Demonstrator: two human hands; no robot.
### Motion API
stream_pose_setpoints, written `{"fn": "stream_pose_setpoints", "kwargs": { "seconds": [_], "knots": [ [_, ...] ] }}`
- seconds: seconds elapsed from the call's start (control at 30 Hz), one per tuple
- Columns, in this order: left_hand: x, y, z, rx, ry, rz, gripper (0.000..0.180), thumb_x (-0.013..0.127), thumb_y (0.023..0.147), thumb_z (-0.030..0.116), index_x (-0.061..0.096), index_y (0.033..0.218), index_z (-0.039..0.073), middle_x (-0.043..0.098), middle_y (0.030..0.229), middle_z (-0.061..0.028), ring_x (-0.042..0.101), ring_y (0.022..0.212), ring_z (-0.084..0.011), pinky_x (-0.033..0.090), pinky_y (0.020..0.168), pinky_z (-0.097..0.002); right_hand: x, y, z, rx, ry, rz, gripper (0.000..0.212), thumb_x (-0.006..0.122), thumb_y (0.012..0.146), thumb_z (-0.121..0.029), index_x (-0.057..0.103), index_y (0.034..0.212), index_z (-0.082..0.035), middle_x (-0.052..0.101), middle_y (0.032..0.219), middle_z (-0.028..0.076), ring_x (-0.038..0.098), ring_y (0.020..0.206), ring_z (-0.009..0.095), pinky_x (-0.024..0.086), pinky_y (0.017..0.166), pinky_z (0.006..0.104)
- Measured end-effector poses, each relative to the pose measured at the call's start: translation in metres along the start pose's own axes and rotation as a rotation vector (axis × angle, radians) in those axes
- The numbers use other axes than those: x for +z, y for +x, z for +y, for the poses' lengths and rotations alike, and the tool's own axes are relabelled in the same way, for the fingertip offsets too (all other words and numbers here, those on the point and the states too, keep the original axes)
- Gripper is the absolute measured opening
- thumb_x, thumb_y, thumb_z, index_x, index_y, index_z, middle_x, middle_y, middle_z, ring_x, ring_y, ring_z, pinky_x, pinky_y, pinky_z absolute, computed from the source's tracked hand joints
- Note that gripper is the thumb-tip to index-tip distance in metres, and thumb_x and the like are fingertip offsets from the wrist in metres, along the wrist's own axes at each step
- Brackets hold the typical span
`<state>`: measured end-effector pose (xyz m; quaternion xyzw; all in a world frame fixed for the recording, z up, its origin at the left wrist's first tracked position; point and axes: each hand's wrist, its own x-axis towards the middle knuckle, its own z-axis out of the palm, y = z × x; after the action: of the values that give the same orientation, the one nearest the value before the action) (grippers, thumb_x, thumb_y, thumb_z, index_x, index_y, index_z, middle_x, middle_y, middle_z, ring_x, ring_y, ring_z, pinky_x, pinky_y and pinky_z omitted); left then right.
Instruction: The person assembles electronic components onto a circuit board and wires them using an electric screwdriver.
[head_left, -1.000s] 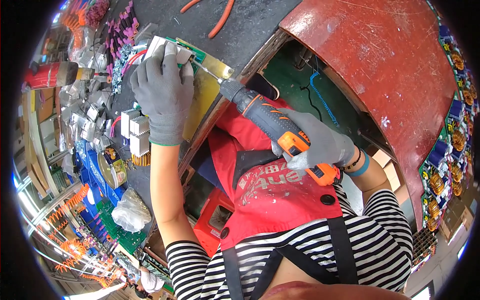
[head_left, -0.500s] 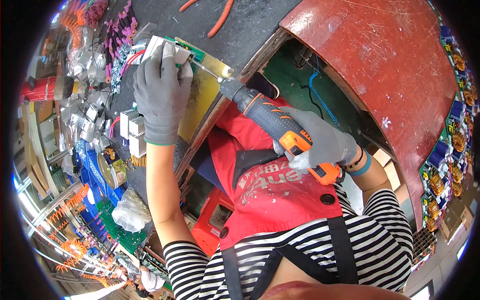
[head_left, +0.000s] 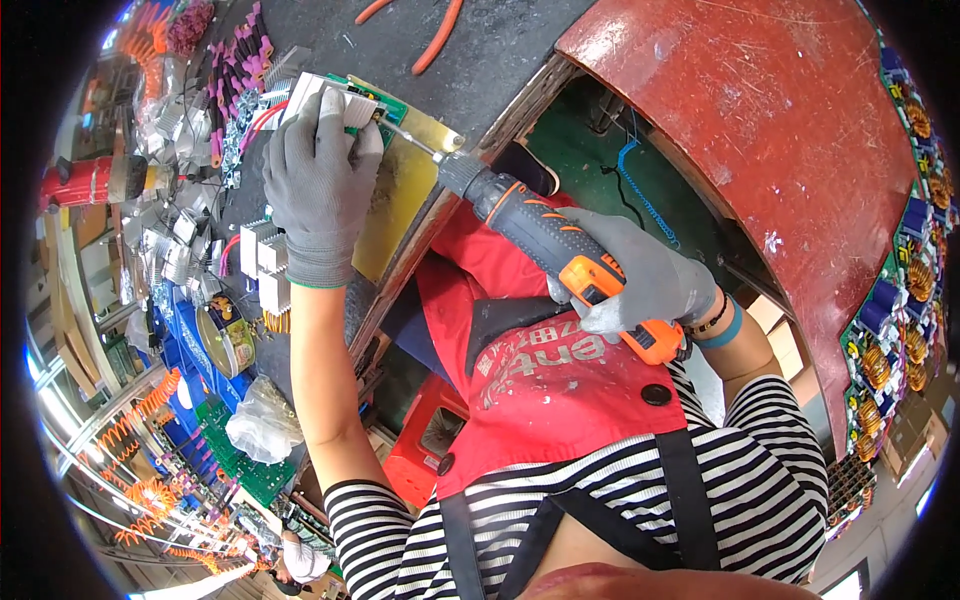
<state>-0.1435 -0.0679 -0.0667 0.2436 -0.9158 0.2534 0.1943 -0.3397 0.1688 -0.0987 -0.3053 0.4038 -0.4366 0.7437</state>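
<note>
Red paint, scratched and scuffed, coats the curved worktop (head_left: 740, 110) at the upper right of the frame; a dark grey worktop (head_left: 520, 45) spreads across the upper middle. A red cloth apron (head_left: 550, 400) with black straps covers the lower centre. Across the centre slants a black-and-orange cordless drill (head_left: 535, 228). A flat yellow sheet (head_left: 395, 205) lies left of it. Right of centre, the grey-gloved right hand (head_left: 655, 275) wraps its fingers around the drill. At the upper left, the grey-gloved left hand (head_left: 318, 195) rests its fingers over a silver finned heatsink (head_left: 358, 108); whether they grip it, I cannot tell. Beneath shows a green circuit board (head_left: 393, 110). The drill's thin metal bit (head_left: 412, 139) reaches the heatsink's lower right; its tip is too small to read.
</note>
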Motion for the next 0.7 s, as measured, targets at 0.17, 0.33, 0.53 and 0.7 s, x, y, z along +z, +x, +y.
{"fn": "stream_pose_setpoints", "kwargs": {
  "seconds": [0.17,0.33,0.53,0.7],
  "knots": [
    [0.0010,0.0001,-0.0011,-0.015,-0.023,0.012,0.045,0.074,0.077,0.028,0.065,0.118,0.011,0.065,0.111,-0.0054,0.062,0.097,-0.0241,0.051,0.082,-0.0374,-0.0022,0.0025,0.0038,-0.041,-0.009,-0.013,0.069,0.077,0.061,-0.015,0.048,0.122,0.001,0.062,0.086,0.006,0.059,0.067,0.010,0.052,0.062,0.0265],
    [-0.0006,0.0015,-0.0014,0.000,-0.010,0.025,0.045,0.074,0.078,0.027,0.065,0.118,0.010,0.065,0.111,-0.0055,0.063,0.097,-0.0242,0.052,0.081,-0.0373,-0.0055,0.0043,0.0066,-0.075,-0.059,-0.018,0.069,0.077,0.060,-0.015,0.049,0.121,0.001,0.062,0.083,0.006,0.058,0.065,0.010,0.053,0.063,0.0265],
    [-0.0066,0.0062,0.0008,0.035,0.059,-0.075,0.045,0.072,0.080,0.029,0.063,0.119,0.009,0.064,0.108,-0.0060,0.063,0.096,-0.0245,0.052,0.080,-0.0382,-0.0051,0.0040,0.0010,-0.051,-0.070,-0.011,0.067,0.077,0.059,-0.017,0.050,0.117,0.001,0.062,0.083,0.006,0.059,0.065,0.011,0.054,0.062,0.0275],
    [0.0013,0.0016,-0.0021,0.107,0.123,0.023,0.043,0.072,0.079,0.027,0.063,0.116,0.006,0.064,0.105,-0.0069,0.063,0.093,-0.0244,0.053,0.078,-0.0386,-0.0027,0.0025,0.0021,-0.014,0.003,-0.001,0.063,0.074,0.059,-0.014,0.051,0.115,0.001,0.063,0.083,0.006,0.059,0.065,0.010,0.054,0.061,0.0276]
  ]
}}
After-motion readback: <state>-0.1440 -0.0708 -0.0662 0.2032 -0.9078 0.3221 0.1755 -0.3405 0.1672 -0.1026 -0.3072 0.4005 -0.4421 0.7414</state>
